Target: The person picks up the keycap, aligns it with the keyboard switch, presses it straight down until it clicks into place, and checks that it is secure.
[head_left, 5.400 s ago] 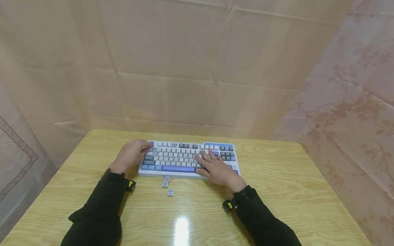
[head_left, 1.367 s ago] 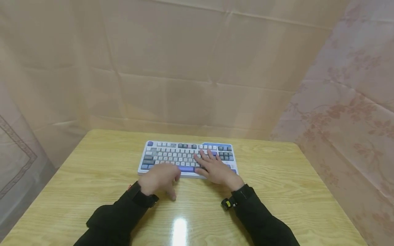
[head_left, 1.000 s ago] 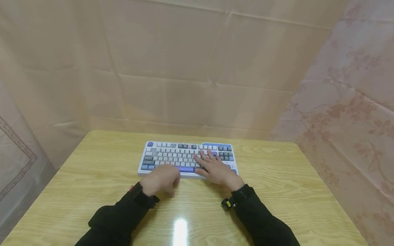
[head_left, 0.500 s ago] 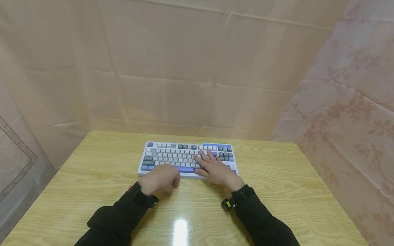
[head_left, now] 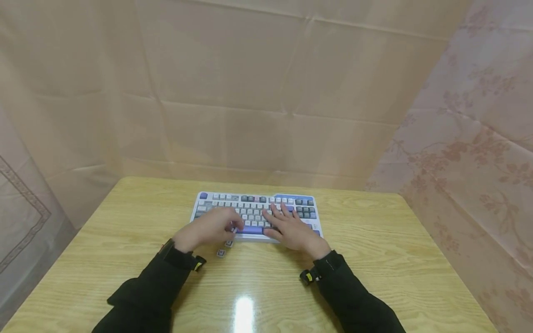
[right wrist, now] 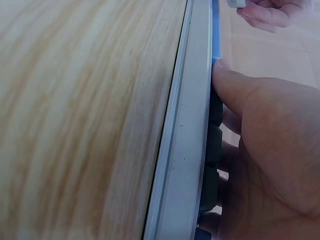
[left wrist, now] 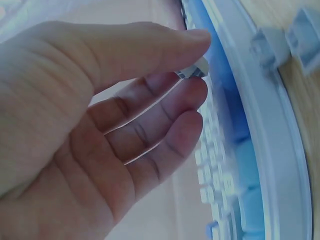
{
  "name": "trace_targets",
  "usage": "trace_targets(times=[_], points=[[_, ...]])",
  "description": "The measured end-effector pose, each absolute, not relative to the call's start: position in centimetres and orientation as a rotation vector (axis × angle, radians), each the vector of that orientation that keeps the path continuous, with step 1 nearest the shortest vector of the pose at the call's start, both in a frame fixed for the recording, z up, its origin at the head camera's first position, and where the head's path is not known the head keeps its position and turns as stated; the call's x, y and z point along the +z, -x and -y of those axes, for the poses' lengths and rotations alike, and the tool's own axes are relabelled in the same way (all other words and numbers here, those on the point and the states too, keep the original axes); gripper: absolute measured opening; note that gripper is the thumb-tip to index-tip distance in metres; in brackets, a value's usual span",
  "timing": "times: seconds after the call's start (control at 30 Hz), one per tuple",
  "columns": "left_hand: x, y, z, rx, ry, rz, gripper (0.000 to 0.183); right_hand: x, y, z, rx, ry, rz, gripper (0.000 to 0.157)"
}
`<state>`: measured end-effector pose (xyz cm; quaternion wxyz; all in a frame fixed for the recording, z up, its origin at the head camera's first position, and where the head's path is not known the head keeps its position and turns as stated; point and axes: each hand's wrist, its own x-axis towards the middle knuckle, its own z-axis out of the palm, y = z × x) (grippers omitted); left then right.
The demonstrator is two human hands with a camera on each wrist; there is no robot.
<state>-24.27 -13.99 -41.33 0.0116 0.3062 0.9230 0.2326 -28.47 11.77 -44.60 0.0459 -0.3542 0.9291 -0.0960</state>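
Observation:
Between thumb and fingertips, my left hand (head_left: 212, 226) pinches a small pale keycap (left wrist: 194, 69), held above the lower left part of the keyboard (head_left: 225, 196). Two loose keycaps lie just off the keyboard's front edge, a nearer keycap (head_left: 221, 253) and another keycap (head_left: 229, 243) partly under the left hand. The right hand (head_left: 293, 231) rests with spread fingers on the right half of the keyboard, its thumb (right wrist: 230, 80) by the front row in the right wrist view. Keys beneath both hands are hidden.
The keyboard stands on a yellow wood-grain table (head_left: 366, 259). Behind the table's back edge hangs a beige cloth (head_left: 233, 115), with a flowered cloth (head_left: 470, 162) on the right. A bright light reflection lies on the table's front middle.
My left hand, at the keyboard's left end at first, came down over the loose keycaps. It has now risen back over the keys, pinching one keycap. The right hand stays put.

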Motion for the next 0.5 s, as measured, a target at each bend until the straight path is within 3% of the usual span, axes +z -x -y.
trace_targets(times=[0.5], points=[[-41.9,25.9,15.8,0.780,-0.873,-3.025,0.021,-44.7,28.6,-11.8,-0.286,1.075,-2.827,0.063]])
